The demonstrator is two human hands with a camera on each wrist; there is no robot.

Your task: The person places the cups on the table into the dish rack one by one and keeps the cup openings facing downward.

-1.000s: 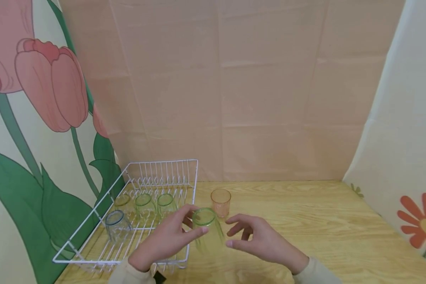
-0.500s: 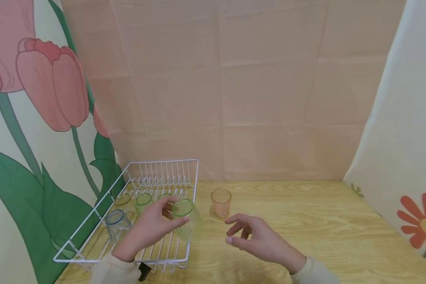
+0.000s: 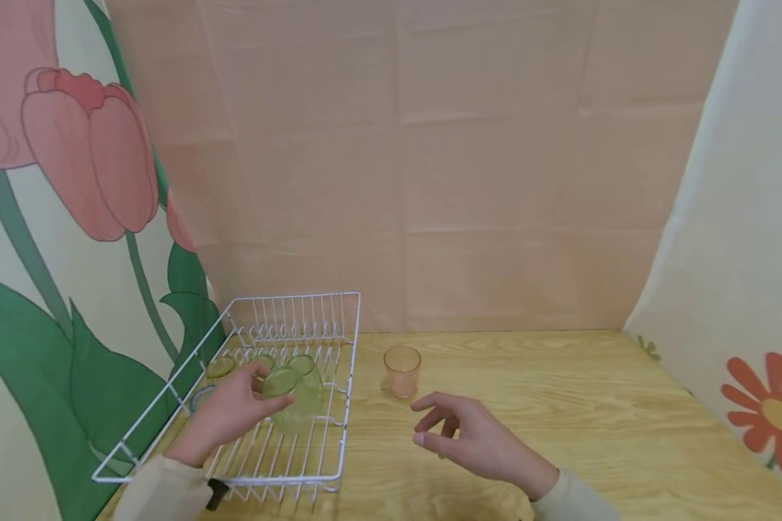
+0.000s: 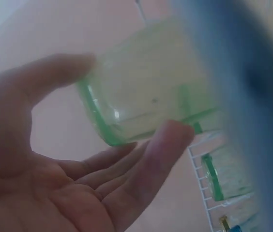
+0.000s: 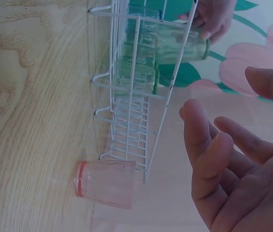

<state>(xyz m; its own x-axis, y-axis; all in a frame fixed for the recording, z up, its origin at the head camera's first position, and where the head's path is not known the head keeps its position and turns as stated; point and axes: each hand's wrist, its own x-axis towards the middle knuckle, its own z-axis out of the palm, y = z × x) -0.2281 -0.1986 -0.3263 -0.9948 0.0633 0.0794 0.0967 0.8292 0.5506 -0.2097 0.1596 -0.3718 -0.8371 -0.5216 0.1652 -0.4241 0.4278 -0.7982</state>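
My left hand (image 3: 234, 409) grips a green-tinted drinking glass (image 4: 141, 87) by its base end, thumb on one side and fingers on the other. The glass is upside down, over the white wire dish rack (image 3: 300, 479). It overlaps another upturned green glass (image 3: 308, 367) in the head view. Beyond my fingers sit a further green glass (image 3: 263, 359) and a yellowish glass (image 3: 221, 367), while a blue glass (image 3: 202, 397) is mostly hidden by my hand. My right hand (image 3: 463, 438) hovers over the table, fingers loosely bent and holding nothing.
An orange-pink glass (image 3: 402, 375) stands mouth up on the wooden table (image 3: 560, 405), right of the rack. A plain pinkish cloth (image 3: 482, 181) hangs behind. Flower-printed cloths stand at left and right. A blurred blue-grey band crosses the left wrist view.
My left hand has carried the green glass leftward, from between both hands above the table to over the rack. My right hand has stayed nearly still.
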